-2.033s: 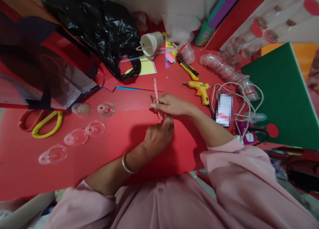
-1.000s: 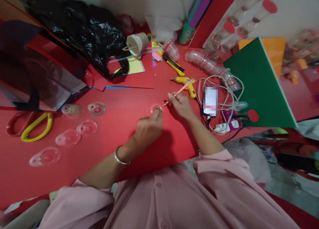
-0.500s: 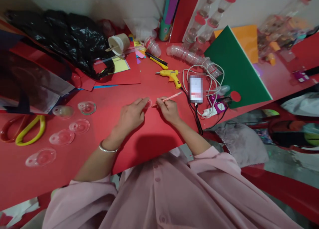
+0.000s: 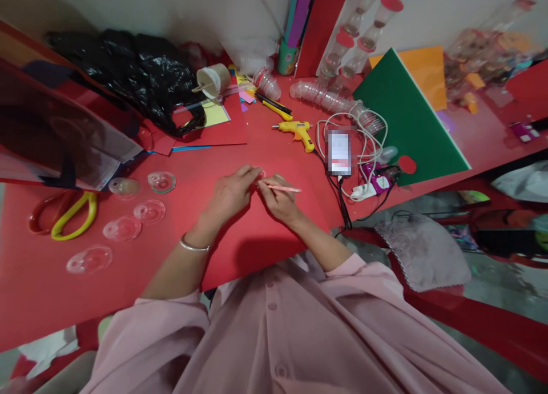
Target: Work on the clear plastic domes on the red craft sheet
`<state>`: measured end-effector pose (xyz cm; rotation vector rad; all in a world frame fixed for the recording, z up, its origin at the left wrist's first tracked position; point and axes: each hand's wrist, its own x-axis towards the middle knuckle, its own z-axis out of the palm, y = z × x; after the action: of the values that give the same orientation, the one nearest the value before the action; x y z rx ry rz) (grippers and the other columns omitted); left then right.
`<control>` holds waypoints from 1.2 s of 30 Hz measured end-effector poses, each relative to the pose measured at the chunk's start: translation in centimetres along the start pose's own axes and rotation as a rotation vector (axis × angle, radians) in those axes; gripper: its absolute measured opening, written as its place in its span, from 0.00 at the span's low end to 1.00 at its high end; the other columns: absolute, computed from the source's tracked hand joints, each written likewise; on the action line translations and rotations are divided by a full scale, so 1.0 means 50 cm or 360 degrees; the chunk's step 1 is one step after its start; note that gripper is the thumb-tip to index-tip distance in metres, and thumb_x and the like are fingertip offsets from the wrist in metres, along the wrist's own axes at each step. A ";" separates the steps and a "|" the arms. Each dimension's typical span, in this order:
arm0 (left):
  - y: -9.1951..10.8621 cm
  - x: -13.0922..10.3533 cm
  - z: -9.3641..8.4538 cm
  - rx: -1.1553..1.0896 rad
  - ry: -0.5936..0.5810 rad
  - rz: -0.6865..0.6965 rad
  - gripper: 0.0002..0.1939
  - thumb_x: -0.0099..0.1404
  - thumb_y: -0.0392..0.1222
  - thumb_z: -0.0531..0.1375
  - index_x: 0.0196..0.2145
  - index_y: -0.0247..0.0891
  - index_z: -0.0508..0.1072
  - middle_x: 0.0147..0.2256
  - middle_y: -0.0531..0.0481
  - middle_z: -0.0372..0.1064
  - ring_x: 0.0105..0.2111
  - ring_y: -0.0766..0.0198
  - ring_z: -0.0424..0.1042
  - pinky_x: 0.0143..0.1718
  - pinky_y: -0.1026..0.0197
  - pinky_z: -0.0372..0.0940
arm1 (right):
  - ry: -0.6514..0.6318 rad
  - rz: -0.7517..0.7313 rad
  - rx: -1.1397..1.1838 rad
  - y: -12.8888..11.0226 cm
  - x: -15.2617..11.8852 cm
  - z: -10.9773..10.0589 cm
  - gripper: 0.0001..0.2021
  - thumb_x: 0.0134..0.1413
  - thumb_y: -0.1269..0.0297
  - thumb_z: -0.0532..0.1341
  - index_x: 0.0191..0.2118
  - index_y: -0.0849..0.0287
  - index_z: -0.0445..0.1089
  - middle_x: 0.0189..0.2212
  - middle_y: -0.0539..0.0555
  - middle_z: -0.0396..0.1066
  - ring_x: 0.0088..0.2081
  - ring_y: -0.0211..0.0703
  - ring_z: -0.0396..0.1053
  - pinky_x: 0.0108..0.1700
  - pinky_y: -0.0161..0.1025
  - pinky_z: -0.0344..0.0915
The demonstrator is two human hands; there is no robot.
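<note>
My right hand (image 4: 278,198) is closed around a pink pencil (image 4: 285,188), which slants out to the right with its point end low by the fingers. My left hand (image 4: 233,189) presses a small clear round plastic piece (image 4: 263,173) onto a red sheet (image 4: 240,251). Its fingertips hide most of that piece, so its full shape does not show. Both hands are close together, almost touching at the fingertips. On the left lie several clear domed plastic pieces (image 4: 122,228), one of them near yellow-and-red handled scissors (image 4: 75,217).
Beyond my hands lie a yellow glue gun (image 4: 297,132), a cutter (image 4: 274,107) and a phone (image 4: 339,152) among cables. Stacked clear cups (image 4: 338,100), a green board (image 4: 406,120) and a black plastic bag (image 4: 141,74) stand farther back. A tape roll (image 4: 214,81) rests beside the bag.
The pencil has swung from pointing up and right to lying nearly level. My right hand has shifted left, closer to my left hand. The whole view has moved slightly.
</note>
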<state>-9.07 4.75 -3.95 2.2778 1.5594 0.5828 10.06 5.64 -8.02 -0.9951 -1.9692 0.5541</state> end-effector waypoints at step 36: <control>-0.106 -0.049 0.029 -0.0336 0.0541 -0.0200 0.17 0.68 0.46 0.69 0.53 0.42 0.79 0.53 0.43 0.79 0.53 0.54 0.79 0.55 0.52 0.74 | 0.0596 0.0985 0.0934 0.048 -0.024 -0.028 0.25 0.65 0.35 0.64 0.37 0.55 0.73 0.23 0.45 0.71 0.23 0.34 0.65 0.27 0.33 0.61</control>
<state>-13.41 4.27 -8.08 1.9838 1.6824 1.0890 12.66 6.09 -9.49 -1.2013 -1.0477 1.1143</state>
